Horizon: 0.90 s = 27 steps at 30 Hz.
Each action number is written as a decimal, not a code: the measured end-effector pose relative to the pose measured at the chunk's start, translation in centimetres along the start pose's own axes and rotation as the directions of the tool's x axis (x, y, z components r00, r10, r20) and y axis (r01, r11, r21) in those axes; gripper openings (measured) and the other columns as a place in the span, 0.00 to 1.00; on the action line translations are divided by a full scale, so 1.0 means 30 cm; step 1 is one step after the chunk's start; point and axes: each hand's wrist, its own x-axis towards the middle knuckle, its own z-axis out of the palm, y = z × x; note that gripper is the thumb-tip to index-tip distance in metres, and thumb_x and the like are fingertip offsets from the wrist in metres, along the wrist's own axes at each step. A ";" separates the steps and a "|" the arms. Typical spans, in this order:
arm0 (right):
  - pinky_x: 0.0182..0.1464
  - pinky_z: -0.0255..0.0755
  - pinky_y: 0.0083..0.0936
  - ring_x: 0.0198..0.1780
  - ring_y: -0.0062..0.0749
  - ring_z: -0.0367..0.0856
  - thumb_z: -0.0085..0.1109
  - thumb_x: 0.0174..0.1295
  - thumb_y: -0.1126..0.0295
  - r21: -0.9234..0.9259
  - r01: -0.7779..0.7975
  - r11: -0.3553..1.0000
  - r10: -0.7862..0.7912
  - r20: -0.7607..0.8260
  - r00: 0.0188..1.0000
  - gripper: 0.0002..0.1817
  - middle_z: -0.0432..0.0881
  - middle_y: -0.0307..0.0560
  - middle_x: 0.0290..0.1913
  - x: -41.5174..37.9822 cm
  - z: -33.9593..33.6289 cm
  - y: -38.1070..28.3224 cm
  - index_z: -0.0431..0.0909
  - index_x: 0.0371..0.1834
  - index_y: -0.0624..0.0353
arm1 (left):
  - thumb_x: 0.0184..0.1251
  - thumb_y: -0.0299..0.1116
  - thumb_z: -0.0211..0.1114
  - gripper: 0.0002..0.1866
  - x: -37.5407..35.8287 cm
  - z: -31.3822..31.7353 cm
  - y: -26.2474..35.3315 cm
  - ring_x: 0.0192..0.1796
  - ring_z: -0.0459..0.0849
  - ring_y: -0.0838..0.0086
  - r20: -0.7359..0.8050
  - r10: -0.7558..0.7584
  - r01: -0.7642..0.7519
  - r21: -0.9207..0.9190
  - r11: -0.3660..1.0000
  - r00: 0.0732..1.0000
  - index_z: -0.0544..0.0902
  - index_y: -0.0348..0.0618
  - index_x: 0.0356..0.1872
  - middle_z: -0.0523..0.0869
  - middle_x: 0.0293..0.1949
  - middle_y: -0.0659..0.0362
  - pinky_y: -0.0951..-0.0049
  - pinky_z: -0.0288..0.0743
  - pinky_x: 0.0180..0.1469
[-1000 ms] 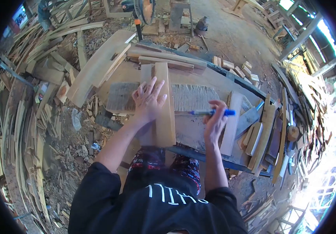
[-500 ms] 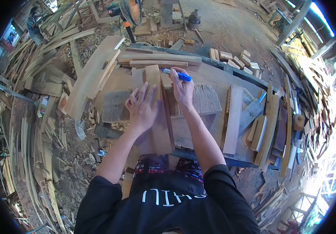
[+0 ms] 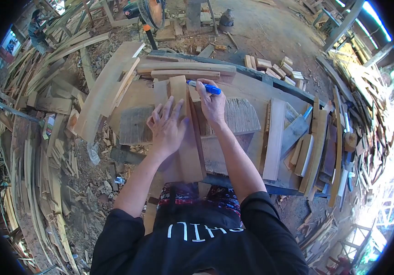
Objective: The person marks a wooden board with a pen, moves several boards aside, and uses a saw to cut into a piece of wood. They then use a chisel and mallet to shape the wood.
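A long wooden board [image 3: 188,151] lies lengthwise in front of me, across a rough, weathered wood block [image 3: 240,115]. My left hand [image 3: 166,126] rests on the board's left side with its fingers spread, pressing on the wood. In my right hand [image 3: 213,105] is a blue marker [image 3: 212,89], gripped between thumb and fingers. The marker's tip points left and meets the board's right edge near its far end; whether it touches is too small to tell. Another flat wood piece [image 3: 161,91] sits under or beside the board's far left side.
Wooden strips [image 3: 185,74] lie along the bench's far side. A wide plank [image 3: 110,91] leans out at the left. To the right are a pale board [image 3: 274,140], a handsaw [image 3: 295,133] and several offcuts. A fan [image 3: 151,13] stands beyond the bench; a person [image 3: 39,32] is far left.
My right hand and the marker have shifted slightly to the left, closer to the board's edge. The left hand stays in place on the board.
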 end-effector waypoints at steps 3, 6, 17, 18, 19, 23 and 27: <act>0.39 0.73 0.20 0.34 0.19 0.78 0.61 0.67 0.61 -0.010 0.015 1.000 -0.015 0.030 0.999 0.14 0.85 0.43 0.32 -0.018 -0.008 -0.003 0.82 0.46 0.62 | 0.74 0.56 0.48 0.30 0.001 0.000 -0.001 0.71 0.57 0.53 0.004 0.001 -0.001 -0.005 1.000 1.000 0.65 0.61 0.73 0.58 0.75 0.59 0.46 0.44 0.70; 0.39 0.71 0.18 0.36 0.16 0.78 0.59 0.68 0.61 -0.038 -0.006 0.999 0.009 0.077 0.997 0.15 0.85 0.41 0.33 -0.040 -0.038 -0.033 0.82 0.47 0.62 | 0.74 0.56 0.48 0.29 -0.002 0.003 -0.001 0.71 0.57 0.53 -0.020 0.013 -0.012 0.023 1.000 1.000 0.65 0.61 0.73 0.59 0.75 0.59 0.48 0.45 0.70; 0.39 0.73 0.18 0.37 0.20 0.82 0.58 0.68 0.63 0.074 -0.131 0.989 0.125 0.079 0.989 0.15 0.86 0.44 0.33 -0.127 -0.103 -0.036 0.82 0.45 0.65 | 0.73 0.52 0.51 0.28 -0.005 0.000 0.004 0.70 0.59 0.57 -0.073 0.027 -0.026 0.022 0.999 0.997 0.66 0.62 0.72 0.60 0.74 0.60 0.50 0.48 0.69; 0.39 0.72 0.18 0.37 0.19 0.81 0.59 0.68 0.63 0.048 -0.119 0.992 0.115 0.068 0.991 0.14 0.86 0.44 0.33 -0.127 -0.091 -0.044 0.82 0.45 0.65 | 0.73 0.52 0.52 0.28 -0.005 0.002 0.001 0.70 0.59 0.57 -0.080 0.027 -0.026 0.008 1.000 0.996 0.66 0.62 0.72 0.60 0.74 0.61 0.50 0.49 0.69; 0.39 0.72 0.18 0.36 0.19 0.81 0.59 0.68 0.63 0.021 -0.108 0.994 0.106 0.058 0.993 0.14 0.86 0.44 0.33 -0.129 -0.085 -0.051 0.82 0.45 0.65 | 0.73 0.52 0.52 0.28 -0.006 0.003 -0.001 0.70 0.59 0.57 -0.078 0.026 -0.026 0.009 1.000 0.997 0.66 0.62 0.72 0.60 0.74 0.61 0.50 0.49 0.69; 0.38 0.71 0.18 0.35 0.17 0.79 0.59 0.67 0.63 -0.053 -0.076 0.996 0.080 0.082 0.993 0.14 0.86 0.43 0.33 -0.149 -0.096 -0.069 0.83 0.46 0.64 | 0.72 0.52 0.52 0.28 -0.005 0.005 0.002 0.70 0.59 0.57 -0.074 0.015 -0.014 0.010 1.000 0.997 0.66 0.63 0.72 0.61 0.74 0.62 0.48 0.48 0.70; 0.36 0.70 0.17 0.33 0.16 0.75 0.59 0.67 0.65 -0.088 -0.017 0.996 0.025 0.088 0.996 0.13 0.83 0.40 0.30 -0.221 -0.133 -0.089 0.83 0.45 0.63 | 0.72 0.52 0.53 0.29 -0.003 0.021 -0.006 0.70 0.59 0.56 -0.096 0.019 -0.020 -0.008 1.000 0.995 0.66 0.63 0.72 0.61 0.74 0.61 0.47 0.48 0.70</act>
